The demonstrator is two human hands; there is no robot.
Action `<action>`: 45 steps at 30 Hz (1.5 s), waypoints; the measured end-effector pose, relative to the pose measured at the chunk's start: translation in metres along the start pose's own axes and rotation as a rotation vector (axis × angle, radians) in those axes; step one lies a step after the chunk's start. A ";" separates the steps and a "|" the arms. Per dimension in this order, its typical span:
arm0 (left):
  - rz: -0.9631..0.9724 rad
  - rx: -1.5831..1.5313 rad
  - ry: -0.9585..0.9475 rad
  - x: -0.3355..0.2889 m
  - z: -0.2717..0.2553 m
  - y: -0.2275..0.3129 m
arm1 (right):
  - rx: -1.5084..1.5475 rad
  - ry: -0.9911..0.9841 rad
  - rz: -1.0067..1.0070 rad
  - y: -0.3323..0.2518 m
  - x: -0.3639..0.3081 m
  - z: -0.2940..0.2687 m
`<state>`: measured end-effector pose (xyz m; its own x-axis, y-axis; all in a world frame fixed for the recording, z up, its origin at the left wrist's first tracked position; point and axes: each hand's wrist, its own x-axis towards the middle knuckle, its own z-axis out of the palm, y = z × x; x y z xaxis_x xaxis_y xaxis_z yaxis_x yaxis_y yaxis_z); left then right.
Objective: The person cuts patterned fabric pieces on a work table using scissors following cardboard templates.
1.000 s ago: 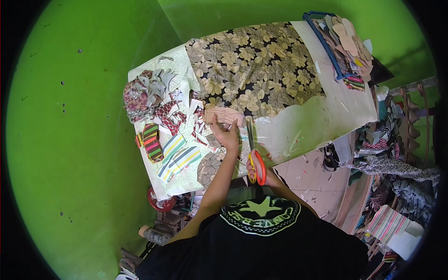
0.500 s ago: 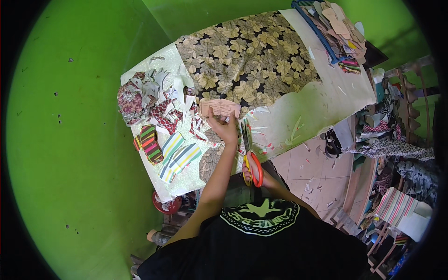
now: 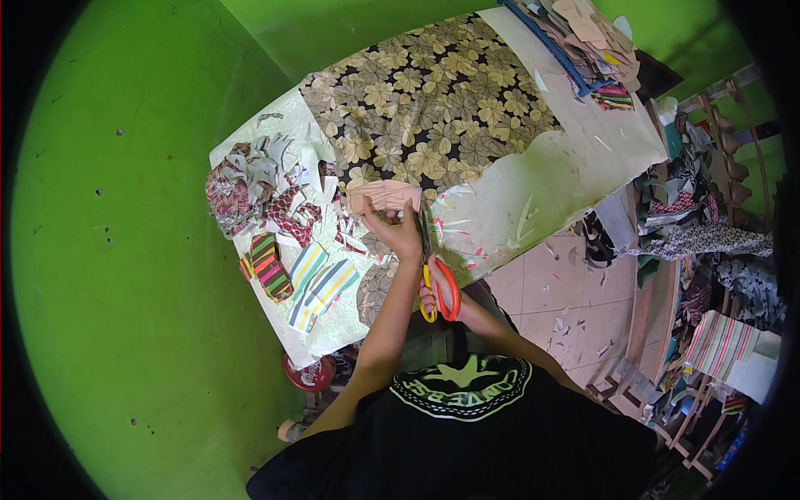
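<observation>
My left hand (image 3: 395, 231) pinches the lower edge of a flat pinkish-tan pattern piece (image 3: 385, 193) against a black fabric with yellow-beige flowers (image 3: 433, 92). Closed round a pair of scissors (image 3: 451, 287), with one red-orange and one yellow handle loop, is my right hand (image 3: 428, 293). The scissor blades point away from me, near the right end of the pattern piece and the fabric's near edge. They look almost together. Cut pieces of the flowered fabric (image 3: 377, 292) lie beside my left forearm.
Striped cut pieces (image 3: 325, 292) and a heap of fabric scraps (image 3: 242, 187) lie on the left of the pale table (image 3: 617, 158). A blue basket (image 3: 554, 46) of flat pattern pieces stands at the far right. Cloth-laden racks (image 3: 717, 242) stand beyond the tiled floor.
The scissors have moved slightly left, toward the pattern piece, and their blades have come closer together. My left hand keeps its hold. The whole view has shifted a little.
</observation>
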<state>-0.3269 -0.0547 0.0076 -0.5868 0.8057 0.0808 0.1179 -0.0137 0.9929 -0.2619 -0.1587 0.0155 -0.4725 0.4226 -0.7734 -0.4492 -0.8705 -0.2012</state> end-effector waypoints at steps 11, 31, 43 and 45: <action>-0.017 0.045 -0.010 -0.007 -0.001 0.000 | -0.021 0.050 -0.092 -0.007 0.009 0.004; 0.036 0.119 0.029 -0.011 0.003 0.001 | -0.106 0.136 -0.213 -0.012 0.001 0.016; 0.064 0.136 0.039 -0.011 0.008 0.000 | -0.069 0.198 -0.253 -0.011 0.001 0.020; 0.077 0.156 0.040 -0.011 0.008 -0.002 | -0.076 0.213 -0.282 -0.009 0.002 0.021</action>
<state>-0.3146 -0.0585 0.0045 -0.6020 0.7817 0.1626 0.2847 0.0199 0.9584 -0.2741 -0.1447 0.0285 -0.1662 0.5938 -0.7872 -0.4781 -0.7467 -0.4623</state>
